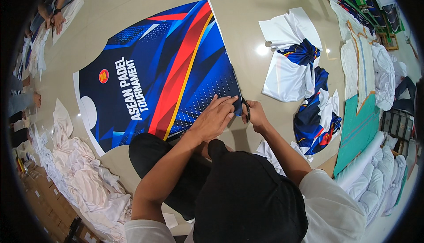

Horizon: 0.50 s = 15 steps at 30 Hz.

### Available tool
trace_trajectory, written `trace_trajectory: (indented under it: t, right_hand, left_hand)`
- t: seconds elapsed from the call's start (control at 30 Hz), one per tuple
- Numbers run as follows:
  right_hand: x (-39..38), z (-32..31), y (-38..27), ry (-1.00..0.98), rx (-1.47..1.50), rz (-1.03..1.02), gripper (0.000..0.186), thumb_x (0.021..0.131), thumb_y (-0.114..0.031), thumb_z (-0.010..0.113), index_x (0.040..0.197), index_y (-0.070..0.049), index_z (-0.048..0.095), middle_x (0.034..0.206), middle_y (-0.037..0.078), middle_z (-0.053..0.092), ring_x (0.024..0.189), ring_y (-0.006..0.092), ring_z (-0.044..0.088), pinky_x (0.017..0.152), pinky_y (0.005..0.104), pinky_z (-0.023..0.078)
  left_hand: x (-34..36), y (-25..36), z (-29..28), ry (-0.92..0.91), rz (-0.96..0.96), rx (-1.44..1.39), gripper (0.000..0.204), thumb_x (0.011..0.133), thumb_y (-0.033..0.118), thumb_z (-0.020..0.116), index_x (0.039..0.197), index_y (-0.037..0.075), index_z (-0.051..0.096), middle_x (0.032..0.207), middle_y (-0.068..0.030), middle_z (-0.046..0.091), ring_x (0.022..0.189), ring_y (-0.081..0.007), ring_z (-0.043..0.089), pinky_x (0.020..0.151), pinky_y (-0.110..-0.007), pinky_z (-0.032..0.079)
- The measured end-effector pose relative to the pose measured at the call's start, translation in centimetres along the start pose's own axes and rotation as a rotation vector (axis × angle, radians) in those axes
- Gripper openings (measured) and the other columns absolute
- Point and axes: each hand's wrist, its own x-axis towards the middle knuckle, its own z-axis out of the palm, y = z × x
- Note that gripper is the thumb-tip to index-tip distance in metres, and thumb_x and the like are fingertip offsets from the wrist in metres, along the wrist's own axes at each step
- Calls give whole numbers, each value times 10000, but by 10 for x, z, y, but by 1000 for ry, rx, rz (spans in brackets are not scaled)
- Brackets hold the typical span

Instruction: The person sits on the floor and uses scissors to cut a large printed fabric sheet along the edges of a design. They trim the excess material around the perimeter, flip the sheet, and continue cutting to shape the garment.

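A blue, red and yellow printed jersey panel (154, 75) with white lettering and a white border lies spread on the floor before me. My left hand (216, 115) rests on its near right corner, fingers stretched out flat over the dotted dark blue print. Just to the right, my right hand (257, 115) is closed round the black handles of a pair of scissors (246, 109). The scissors are at the panel's right edge. Their blades are mostly hidden, so I cannot tell how wide they stand.
White and blue fabric pieces (291, 75) lie to the right, with a crumpled printed bundle (313, 123) nearer. Pale cloth (84, 168) is heaped at the left. A green cloth (360, 132) and white rolls (360, 163) line the right side. Another person's hands (56, 22) show at the far left.
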Motion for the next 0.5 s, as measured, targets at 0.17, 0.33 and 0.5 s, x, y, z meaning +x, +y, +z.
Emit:
trace_trajectory:
  t: [0.17,0.33,0.5]
  right_hand:
    - [12,5,-3,-1,18,-15,303,914,-271,712,771,-13,643,593,48,587,474,135,543,449,284,396]
    - [15,6,-9,-11,37,-25,312,923,-280,727,774,-18,643,627,54,605,488,131,555,447,283,399]
    - [11,3,-9,20,29,-5,286,889,-267,717,775,-15,643,620,47,593,484,126,546,445,279,399]
  left_hand:
    - [-1,0,-3,0,13,-4,189,1098,201,494,1178,43,563,1582,-130,493,1466,-351,450,1274,-600,269]
    - [-1,1,-4,15,28,7,177,1096,197,500,1162,48,567,1577,-126,495,1461,-350,454,1269,-600,279]
    - [-2,2,-5,33,22,5,155,1086,183,519,1152,50,564,1571,-124,503,1455,-352,463,1264,-603,289]
